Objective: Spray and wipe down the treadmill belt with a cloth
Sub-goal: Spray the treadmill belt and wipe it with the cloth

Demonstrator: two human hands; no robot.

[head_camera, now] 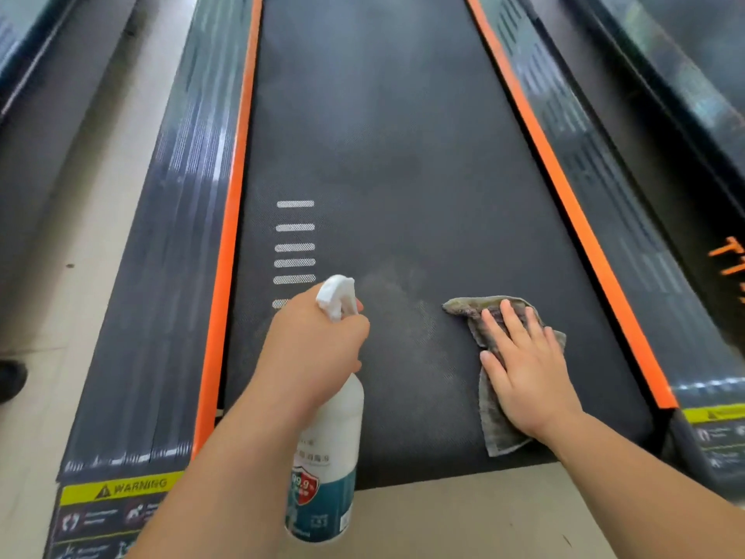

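Note:
The black treadmill belt (383, 163) runs away from me between two orange strips. My left hand (314, 349) grips a white spray bottle (330, 457) by its neck, nozzle pointing forward over the belt near its rear end. A faint pale patch of spray (399, 308) lies on the belt just ahead of the nozzle. My right hand (524, 369) lies flat, fingers straight, pressing a grey-brown cloth (496, 429) onto the belt to the right of that patch.
Ribbed dark side rails (161, 276) flank the belt, each with a yellow warning sticker (129, 488) at the rear. Neighbouring treadmills stand on both sides. Beige floor (463, 522) lies below the belt's rear edge. White dashes (295, 252) mark the belt's left part.

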